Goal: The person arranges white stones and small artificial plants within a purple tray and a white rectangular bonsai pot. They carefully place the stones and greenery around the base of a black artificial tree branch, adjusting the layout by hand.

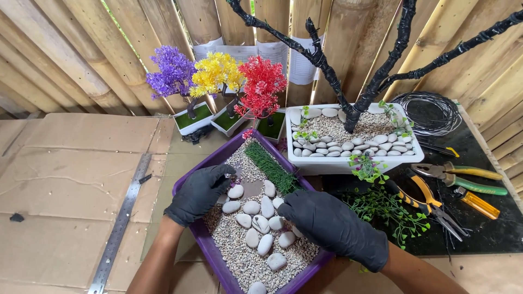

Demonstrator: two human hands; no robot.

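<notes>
Both hands in black gloves, working over the purple tray [188, 188] of gravel w/ a path of white stones [260, 224] down the middle. My left hand [199, 191] sits on the tray's left edge, fingers curled loosely by one white stone, prob touching it, can't tell if it's gripped. Right hand [333, 224] lies flat-ish, palm down on the right side, fingertips at the stones. Green turf strip [271, 166] at the far end. Pliers [430, 204] off right.
</notes>
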